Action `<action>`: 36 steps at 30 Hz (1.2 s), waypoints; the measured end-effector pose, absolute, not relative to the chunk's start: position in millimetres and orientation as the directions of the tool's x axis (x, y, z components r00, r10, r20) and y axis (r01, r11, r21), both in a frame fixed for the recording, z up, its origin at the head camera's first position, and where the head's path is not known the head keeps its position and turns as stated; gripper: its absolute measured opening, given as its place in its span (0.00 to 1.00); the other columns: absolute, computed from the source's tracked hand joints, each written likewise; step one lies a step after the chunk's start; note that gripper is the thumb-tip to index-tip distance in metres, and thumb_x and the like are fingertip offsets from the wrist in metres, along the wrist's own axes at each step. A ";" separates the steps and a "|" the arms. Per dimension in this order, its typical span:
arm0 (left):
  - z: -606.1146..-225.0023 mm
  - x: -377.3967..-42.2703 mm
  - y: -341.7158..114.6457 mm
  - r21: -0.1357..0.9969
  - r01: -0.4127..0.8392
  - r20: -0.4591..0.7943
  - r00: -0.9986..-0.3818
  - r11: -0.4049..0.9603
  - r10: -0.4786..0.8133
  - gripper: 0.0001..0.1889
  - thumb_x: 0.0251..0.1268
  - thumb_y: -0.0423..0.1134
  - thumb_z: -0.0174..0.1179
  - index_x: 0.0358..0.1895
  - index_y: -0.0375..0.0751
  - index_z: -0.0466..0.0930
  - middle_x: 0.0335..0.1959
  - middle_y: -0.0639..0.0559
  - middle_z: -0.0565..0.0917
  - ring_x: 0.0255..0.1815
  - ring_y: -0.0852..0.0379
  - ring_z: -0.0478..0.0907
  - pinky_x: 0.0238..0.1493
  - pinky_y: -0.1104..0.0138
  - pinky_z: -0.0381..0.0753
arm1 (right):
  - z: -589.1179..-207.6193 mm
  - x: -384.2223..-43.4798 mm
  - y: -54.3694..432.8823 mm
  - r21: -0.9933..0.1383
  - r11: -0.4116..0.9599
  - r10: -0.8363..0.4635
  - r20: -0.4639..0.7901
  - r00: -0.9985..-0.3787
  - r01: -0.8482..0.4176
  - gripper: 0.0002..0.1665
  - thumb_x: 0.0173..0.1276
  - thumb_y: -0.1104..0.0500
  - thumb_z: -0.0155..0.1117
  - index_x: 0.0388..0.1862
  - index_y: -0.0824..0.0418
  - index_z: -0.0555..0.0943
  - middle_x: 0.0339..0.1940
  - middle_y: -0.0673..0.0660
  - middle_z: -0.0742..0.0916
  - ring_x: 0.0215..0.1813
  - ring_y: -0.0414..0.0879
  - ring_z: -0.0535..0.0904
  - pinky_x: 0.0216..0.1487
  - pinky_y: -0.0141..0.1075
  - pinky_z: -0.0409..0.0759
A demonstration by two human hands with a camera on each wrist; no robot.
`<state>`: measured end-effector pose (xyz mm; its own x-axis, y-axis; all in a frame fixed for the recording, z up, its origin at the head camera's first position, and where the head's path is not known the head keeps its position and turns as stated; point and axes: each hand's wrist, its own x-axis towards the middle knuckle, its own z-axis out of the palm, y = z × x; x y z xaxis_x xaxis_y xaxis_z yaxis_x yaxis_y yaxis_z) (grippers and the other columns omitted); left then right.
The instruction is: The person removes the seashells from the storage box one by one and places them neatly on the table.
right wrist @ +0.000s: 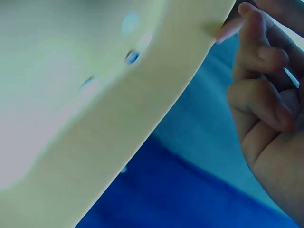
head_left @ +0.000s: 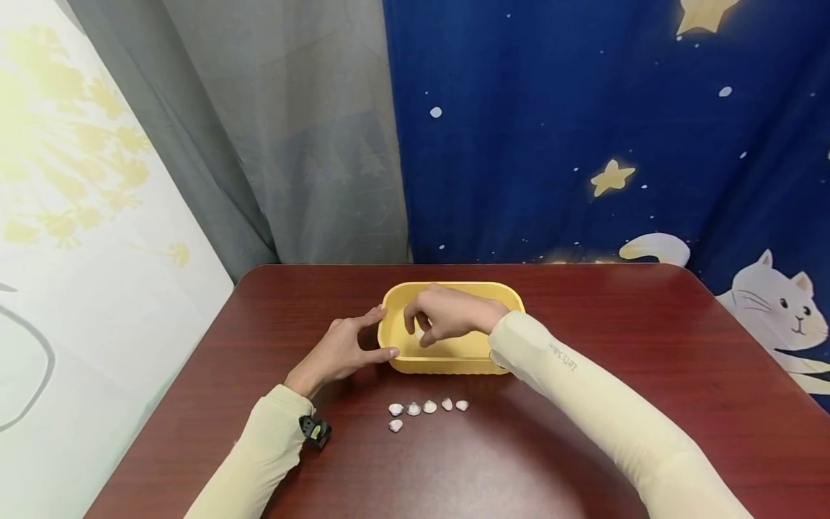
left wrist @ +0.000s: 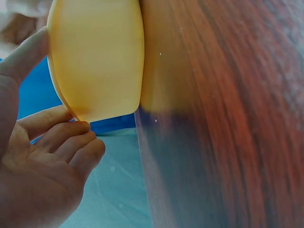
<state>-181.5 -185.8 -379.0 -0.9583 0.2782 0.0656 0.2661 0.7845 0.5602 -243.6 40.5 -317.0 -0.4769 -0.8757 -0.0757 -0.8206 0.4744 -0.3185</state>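
Observation:
A yellow plastic basin (head_left: 454, 366) stands on the table. My left hand (head_left: 337, 355) holds its left end, thumb on the near rim and index finger farther back; the other fingers bend loosely below the rim in the left wrist view. My right hand (head_left: 447, 315) hangs over the basin's inside with its fingers bent down. A small whitish shell (head_left: 419, 334) shows between its thumb and index fingertips. The right wrist view shows curled fingers, but their tips are partly cut off. Small shells, one of them bluish (right wrist: 133, 57), lie on the basin's floor.
Several small white seashells (head_left: 429, 407) form a row on the table in front of the basin, and a single shell (head_left: 395, 426) lies below the row's left end. The dark red wooden table (head_left: 616, 360) meets grey and blue curtains (head_left: 519, 144) at its far edge.

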 end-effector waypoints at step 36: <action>-379.8 -180.8 -185.7 0.585 0.250 0.052 -0.961 0.772 0.271 0.46 0.55 0.61 0.71 0.75 0.45 0.66 0.77 0.50 0.67 0.77 0.47 0.66 0.73 0.50 0.70 | -368.4 -287.4 13.9 -0.154 0.553 -0.832 -0.148 -0.534 -0.819 0.07 0.51 0.67 0.73 0.25 0.55 0.86 0.22 0.45 0.83 0.29 0.40 0.76 0.29 0.27 0.73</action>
